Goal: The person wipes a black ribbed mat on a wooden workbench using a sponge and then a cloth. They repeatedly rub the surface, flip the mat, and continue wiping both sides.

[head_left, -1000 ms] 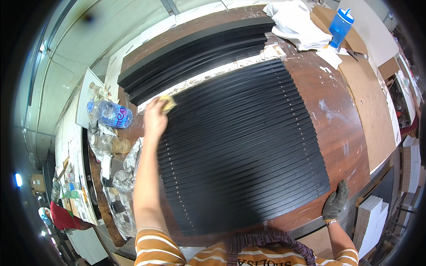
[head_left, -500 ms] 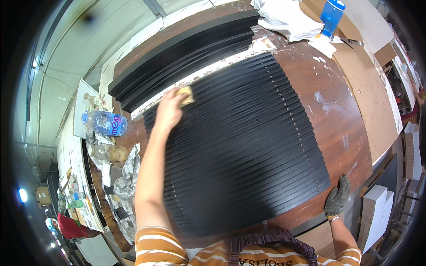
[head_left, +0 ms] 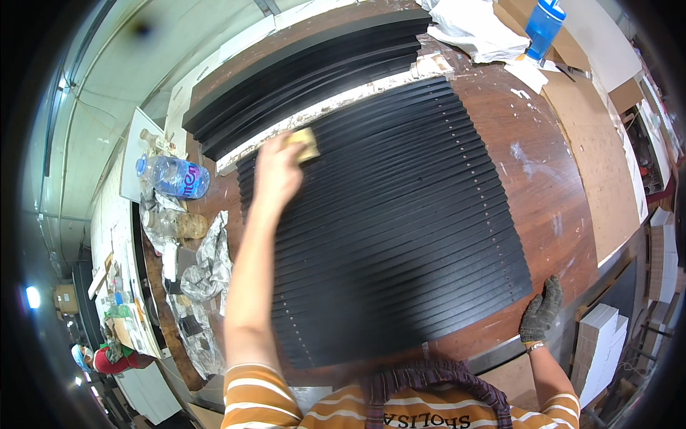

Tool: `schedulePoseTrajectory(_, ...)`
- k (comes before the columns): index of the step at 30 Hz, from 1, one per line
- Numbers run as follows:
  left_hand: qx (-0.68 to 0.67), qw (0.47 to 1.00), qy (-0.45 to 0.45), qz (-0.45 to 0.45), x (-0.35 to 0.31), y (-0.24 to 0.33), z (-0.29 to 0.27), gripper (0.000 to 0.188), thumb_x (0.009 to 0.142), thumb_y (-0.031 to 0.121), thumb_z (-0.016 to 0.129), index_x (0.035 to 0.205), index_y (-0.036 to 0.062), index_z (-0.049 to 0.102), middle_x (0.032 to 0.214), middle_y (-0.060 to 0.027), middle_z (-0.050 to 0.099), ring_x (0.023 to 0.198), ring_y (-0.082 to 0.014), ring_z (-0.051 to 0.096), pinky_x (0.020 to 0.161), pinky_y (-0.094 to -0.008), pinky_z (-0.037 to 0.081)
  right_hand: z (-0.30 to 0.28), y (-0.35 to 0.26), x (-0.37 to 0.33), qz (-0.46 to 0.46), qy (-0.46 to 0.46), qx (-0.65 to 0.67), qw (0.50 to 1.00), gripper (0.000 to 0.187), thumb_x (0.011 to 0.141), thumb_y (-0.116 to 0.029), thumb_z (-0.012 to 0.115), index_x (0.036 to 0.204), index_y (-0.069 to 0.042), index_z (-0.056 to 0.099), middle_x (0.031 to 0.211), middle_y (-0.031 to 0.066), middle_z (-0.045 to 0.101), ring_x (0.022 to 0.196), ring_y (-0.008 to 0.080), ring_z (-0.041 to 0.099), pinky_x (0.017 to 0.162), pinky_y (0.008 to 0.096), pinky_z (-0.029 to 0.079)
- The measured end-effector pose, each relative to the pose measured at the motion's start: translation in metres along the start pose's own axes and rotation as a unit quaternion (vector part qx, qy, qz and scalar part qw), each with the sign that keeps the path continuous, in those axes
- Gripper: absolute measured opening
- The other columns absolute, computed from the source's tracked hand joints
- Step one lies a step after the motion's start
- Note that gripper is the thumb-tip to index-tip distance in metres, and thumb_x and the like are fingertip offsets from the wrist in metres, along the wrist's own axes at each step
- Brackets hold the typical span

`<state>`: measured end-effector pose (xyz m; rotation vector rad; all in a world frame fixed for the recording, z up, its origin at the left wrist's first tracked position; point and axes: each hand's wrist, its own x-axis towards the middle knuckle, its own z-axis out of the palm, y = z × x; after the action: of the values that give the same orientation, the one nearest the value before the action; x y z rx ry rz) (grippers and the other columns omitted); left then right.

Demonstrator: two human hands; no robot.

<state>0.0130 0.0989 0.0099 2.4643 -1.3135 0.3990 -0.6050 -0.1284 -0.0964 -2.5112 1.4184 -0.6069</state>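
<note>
My bare left hand (head_left: 279, 170) is closed on a small yellow sponge (head_left: 308, 144), its far edge sticking out past the fingers. The sponge is at the far left part of a broad row of black slats (head_left: 386, 222), laid side by side. Small dots run in a line near each end of the slats. My right hand (head_left: 542, 312), in a dark grey knitted glove, lies by the table's near right edge, close to the corner of the slats. Its fingers are stretched out, with nothing seen in them.
Behind the slats runs a paint-stained white strip (head_left: 336, 107), then a stack of black boards (head_left: 307, 79). Bottles (head_left: 171, 176) and crumpled plastic (head_left: 207, 275) are at left. A white cloth (head_left: 479, 32) and blue tumbler (head_left: 544, 28) stand at far right on the brown table (head_left: 547, 193).
The whole view has shifted slightly. My left hand, with the sponge, stays near the slats' far left end, a little blurred by motion. My right hand keeps its place by the edge.
</note>
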Motion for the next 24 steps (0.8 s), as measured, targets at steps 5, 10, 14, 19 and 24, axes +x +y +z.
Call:
schedulePoseTrajectory(5, -0.118, 0.984, -0.108, 0.081, 0.056, 0.152, 0.046, 0.041, 0.083, -0.007, 0.064, 0.117, 0.0135, 0.074, 0.137, -0.0145, 0.06, 0.129, -0.0342, 0.055, 0.113, -0.0453, 0.045, -0.006, -0.004, 0.0, 0.025, -0.013, 0.008, 1.0, 0.044, 0.092, -0.006, 0.053, 0.135, 0.004, 0.057, 0.147, 0.0193, 0.053, 0.138, 0.0382, 0.045, 0.12, 0.0491, 0.028)
schedulePoseTrajectory(10, -0.081, 0.976, -0.175, 0.099, 0.047, 0.15, 0.05, 0.039, 0.083, -0.001, 0.069, 0.118, 0.0149, 0.073, 0.142, -0.0079, 0.057, 0.133, -0.0289, 0.052, 0.114, -0.0436, 0.042, -0.012, -0.012, 0.004, -0.001, -0.012, -0.027, 1.0, 0.045, 0.092, -0.004, 0.053, 0.136, 0.003, 0.056, 0.147, 0.0194, 0.053, 0.138, 0.0371, 0.045, 0.119, 0.0471, 0.029)
schedulePoseTrajectory(14, -0.042, 0.992, -0.12, 0.023, -0.005, 0.052, 0.008, 0.04, 0.079, -0.009, 0.057, 0.11, 0.0087, 0.075, 0.132, -0.0125, 0.063, 0.126, -0.0334, 0.058, 0.108, -0.0427, 0.047, -0.006, -0.005, 0.001, -0.004, 0.003, 0.0, 1.0, 0.045, 0.091, -0.005, 0.053, 0.135, 0.003, 0.057, 0.146, 0.0201, 0.054, 0.137, 0.0378, 0.045, 0.12, 0.0481, 0.028)
schedulePoseTrajectory(19, 0.06, 0.983, -0.038, -0.169, -0.132, -0.087, -0.061, 0.04, 0.073, -0.008, 0.056, 0.106, 0.0062, 0.076, 0.126, -0.0178, 0.066, 0.116, -0.0387, 0.06, 0.102, -0.0436, 0.048, -0.005, -0.008, 0.006, -0.02, -0.003, -0.024, 1.0, 0.045, 0.092, -0.006, 0.054, 0.135, 0.005, 0.056, 0.145, 0.0211, 0.054, 0.138, 0.036, 0.047, 0.12, 0.0463, 0.029)
schedulePoseTrajectory(24, 0.01, 0.969, 0.082, -0.234, -0.253, -0.074, -0.118, 0.034, 0.077, -0.004, 0.07, 0.109, 0.0056, 0.075, 0.129, -0.0183, 0.065, 0.118, -0.0383, 0.06, 0.104, -0.0442, 0.048, 0.005, 0.027, 0.001, -0.004, -0.014, -0.014, 1.0, 0.048, 0.094, -0.005, 0.053, 0.141, 0.005, 0.052, 0.146, 0.0209, 0.053, 0.139, 0.0342, 0.047, 0.12, 0.0436, 0.032)
